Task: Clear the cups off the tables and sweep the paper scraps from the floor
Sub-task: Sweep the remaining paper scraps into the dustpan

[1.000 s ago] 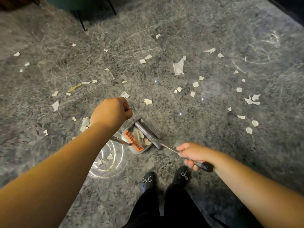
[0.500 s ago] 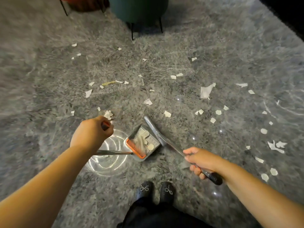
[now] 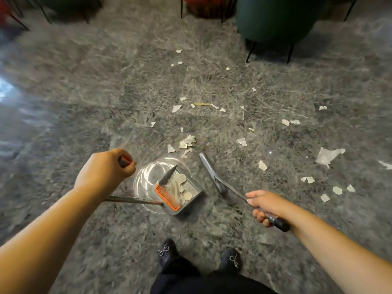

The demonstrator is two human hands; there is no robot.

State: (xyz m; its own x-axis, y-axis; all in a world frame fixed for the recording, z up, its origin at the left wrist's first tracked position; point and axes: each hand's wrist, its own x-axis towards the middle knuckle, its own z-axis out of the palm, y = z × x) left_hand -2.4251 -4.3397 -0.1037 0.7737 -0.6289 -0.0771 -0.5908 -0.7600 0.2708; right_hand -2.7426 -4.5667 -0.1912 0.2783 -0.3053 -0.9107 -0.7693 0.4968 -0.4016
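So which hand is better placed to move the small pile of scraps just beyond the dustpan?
Probably the right hand: it holds the broom, whose head lies beside the pile. The left hand only holds the dustpan handle.

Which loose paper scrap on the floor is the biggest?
The large torn scrap at far right, beyond the right hand. It has a ragged pointed edge and dwarfs the small bits clustered ahead of the dustpan.

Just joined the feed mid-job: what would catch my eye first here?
White torn paper scraps lie scattered over the grey marbled floor. At centre, the left hand grips the handle of a grey dustpan with an orange comb edge, already holding scraps; the right hand holds a grey long-handled broom beside it.
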